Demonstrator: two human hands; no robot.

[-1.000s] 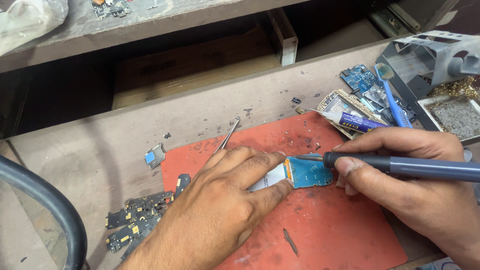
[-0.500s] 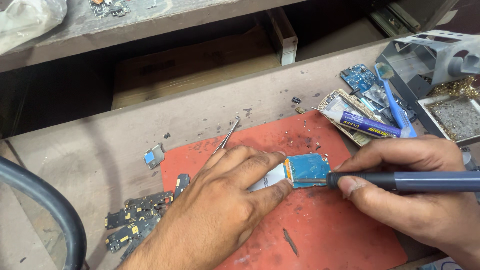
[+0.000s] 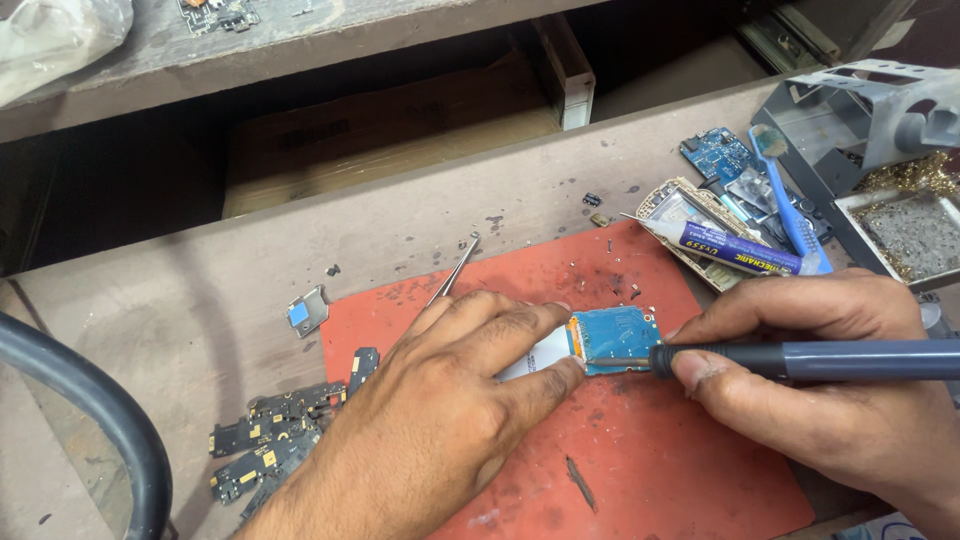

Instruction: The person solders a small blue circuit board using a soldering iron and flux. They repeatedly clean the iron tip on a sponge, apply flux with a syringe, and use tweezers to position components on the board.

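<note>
While our left hand (image 3: 430, 420) pins the small blue circuit board (image 3: 612, 338) on the red mat (image 3: 650, 470), our right hand (image 3: 820, 390) — grip clamped on the dark soldering iron (image 3: 800, 360) — has slid its tip down onto the board's lower edge.

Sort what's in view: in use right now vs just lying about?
In use:
- left hand, pinning down the small blue circuit board
- right hand, holding the soldering iron with its tip at the board's lower edge
- red mat beneath

Lying about:
- tweezers
- blue toothbrush
- purple tube
- loose black boards
- metal tray
</note>
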